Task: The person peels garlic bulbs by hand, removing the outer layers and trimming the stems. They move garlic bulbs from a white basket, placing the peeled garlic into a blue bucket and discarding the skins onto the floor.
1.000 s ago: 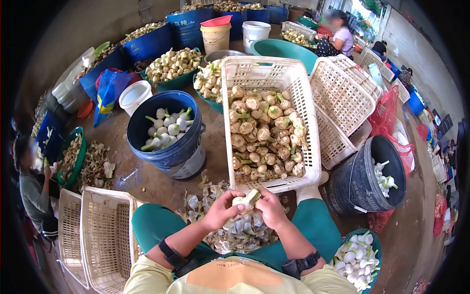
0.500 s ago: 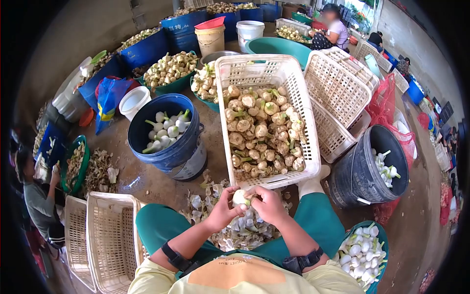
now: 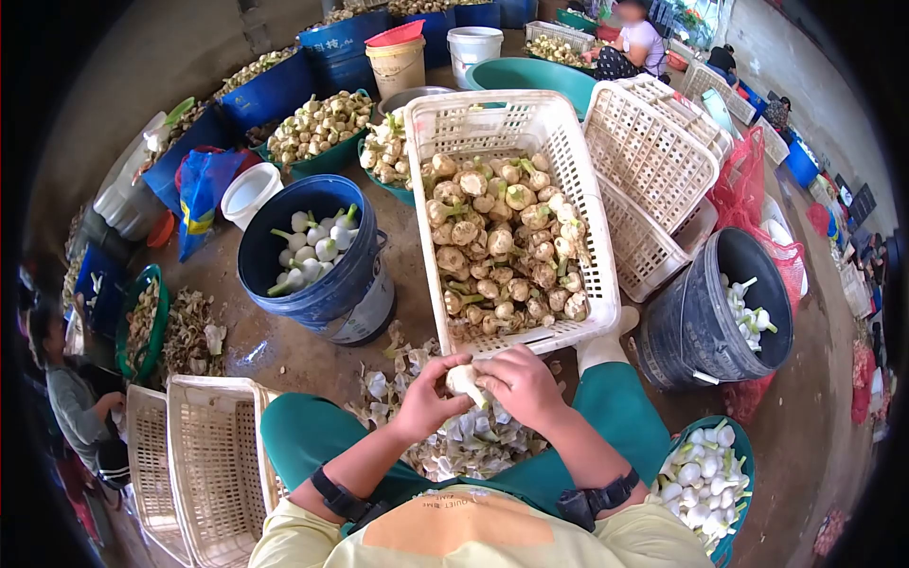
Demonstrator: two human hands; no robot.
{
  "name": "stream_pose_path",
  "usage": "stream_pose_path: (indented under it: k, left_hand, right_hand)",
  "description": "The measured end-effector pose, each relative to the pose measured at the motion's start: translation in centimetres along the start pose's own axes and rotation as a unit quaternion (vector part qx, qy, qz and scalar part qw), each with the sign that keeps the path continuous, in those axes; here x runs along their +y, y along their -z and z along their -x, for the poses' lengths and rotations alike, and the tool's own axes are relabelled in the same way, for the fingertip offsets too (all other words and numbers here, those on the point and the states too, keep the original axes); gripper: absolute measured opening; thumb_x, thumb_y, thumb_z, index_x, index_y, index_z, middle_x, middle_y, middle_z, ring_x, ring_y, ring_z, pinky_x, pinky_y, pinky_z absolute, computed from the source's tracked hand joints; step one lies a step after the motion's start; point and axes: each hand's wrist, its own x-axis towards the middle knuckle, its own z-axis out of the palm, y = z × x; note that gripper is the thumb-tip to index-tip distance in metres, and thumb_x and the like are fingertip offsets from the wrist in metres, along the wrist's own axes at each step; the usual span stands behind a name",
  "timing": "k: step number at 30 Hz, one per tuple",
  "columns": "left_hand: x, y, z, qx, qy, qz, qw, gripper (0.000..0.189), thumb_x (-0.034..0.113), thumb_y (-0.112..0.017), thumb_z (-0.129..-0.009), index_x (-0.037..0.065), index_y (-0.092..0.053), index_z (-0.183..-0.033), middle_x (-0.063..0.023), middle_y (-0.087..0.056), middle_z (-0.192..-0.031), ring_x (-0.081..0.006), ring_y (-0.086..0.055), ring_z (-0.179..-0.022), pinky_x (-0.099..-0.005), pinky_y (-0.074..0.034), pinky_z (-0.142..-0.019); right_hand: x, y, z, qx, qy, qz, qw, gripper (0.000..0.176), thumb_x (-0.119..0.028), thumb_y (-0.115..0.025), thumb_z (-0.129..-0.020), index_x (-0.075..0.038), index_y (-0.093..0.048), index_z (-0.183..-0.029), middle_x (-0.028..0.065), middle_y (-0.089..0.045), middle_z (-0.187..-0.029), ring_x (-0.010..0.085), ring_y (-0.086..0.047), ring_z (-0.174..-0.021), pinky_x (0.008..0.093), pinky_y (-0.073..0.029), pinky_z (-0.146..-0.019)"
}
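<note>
Between my knees, my left hand (image 3: 432, 396) is closed around the side of a pale garlic bulb (image 3: 464, 381) with its short green stem pointing down. My right hand (image 3: 524, 386) has its fingertips pressed on the bulb's other side; whether a strip of skin is pinched there is hidden. Just beyond my hands, a white plastic crate (image 3: 431, 270) holds many unpeeled, brownish bulbs (image 3: 507, 241). A heap of loose papery skins (image 3: 473, 443) lies below my hands.
A blue bucket (image 3: 355, 298) with white bulbs stands left, a dark bucket (image 3: 668, 327) right. A green basin of peeled garlic (image 3: 699, 478) sits by my right knee. Stacked crates (image 3: 213, 464) stand at left, more crates (image 3: 653, 151) beyond. Other people work at left and back.
The garlic bulb has turned so its stem points down toward me, and my right hand has shifted over its top. The view has moved slightly.
</note>
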Motion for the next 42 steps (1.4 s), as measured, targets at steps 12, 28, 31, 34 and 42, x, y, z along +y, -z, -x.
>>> stream_pose_path:
  k: [12,28,31,34,42]
  left_hand:
    - [0.2,0.7,0.2,-0.053,0.049,0.145,0.987,0.056,0.008,-0.07,-0.071,0.004,-0.035,-0.115,-0.0064,-0.048,-0.108,-0.013,-0.049,-0.1,-0.0283,-0.041,-0.086]
    - [-0.5,0.6,0.0,-0.091,0.009,0.112,0.99,0.068,0.012,-0.068,-0.075,0.003,-0.029,-0.13,-0.0064,-0.047,-0.117,-0.0155,-0.048,-0.105,-0.0309,-0.039,-0.091]
    - [-0.5,0.6,0.0,-0.056,-0.015,0.104,0.993,0.068,0.013,-0.07,-0.073,0.004,-0.032,-0.129,-0.0064,-0.048,-0.116,-0.0167,-0.048,-0.106,-0.0311,-0.038,-0.093]
    - [-0.1,0.8,0.0,-0.101,0.006,0.061,0.993,0.071,0.015,-0.07,-0.074,0.007,-0.029,-0.131,-0.0086,-0.044,-0.121,-0.0178,-0.045,-0.111,-0.0331,-0.037,-0.094]
    - [-0.2,1.2,-0.1,-0.058,0.032,0.15,0.987,0.07,0.027,-0.071,-0.072,0.009,-0.034,-0.128,-0.0032,-0.047,-0.114,-0.015,-0.048,-0.102,-0.0272,-0.042,-0.081]
  right_hand:
    - [1.3,1.6,-1.0,-0.043,-0.134,-0.078,0.987,0.007,-0.009,-0.061,-0.069,-0.004,-0.057,-0.074,0.0087,-0.057,-0.076,0.0255,-0.054,-0.069,0.0346,-0.045,-0.063]
    - [1.3,2.6,-1.3,-0.037,-0.191,-0.133,0.972,0.01,-0.007,-0.061,-0.072,-0.001,-0.058,-0.08,0.0089,-0.054,-0.069,0.0226,-0.053,-0.067,0.0317,-0.045,-0.062]
    - [-0.2,2.3,-1.4,-0.086,-0.129,-0.203,0.967,0.014,-0.012,-0.062,-0.077,-0.002,-0.058,-0.086,0.0086,-0.054,-0.069,0.0205,-0.053,-0.064,0.0299,-0.044,-0.062]
    - [1.1,1.1,-0.7,-0.134,-0.196,-0.216,0.947,0.015,-0.012,-0.06,-0.081,-0.002,-0.058,-0.092,0.0079,-0.054,-0.078,0.0186,-0.054,-0.071,0.0292,-0.044,-0.065]
    - [2.5,0.1,1.3,-0.199,-0.229,-0.233,0.924,0.019,-0.01,-0.059,-0.081,-0.004,-0.058,-0.099,0.0034,-0.061,-0.082,0.0141,-0.054,-0.069,0.0263,-0.044,-0.066]
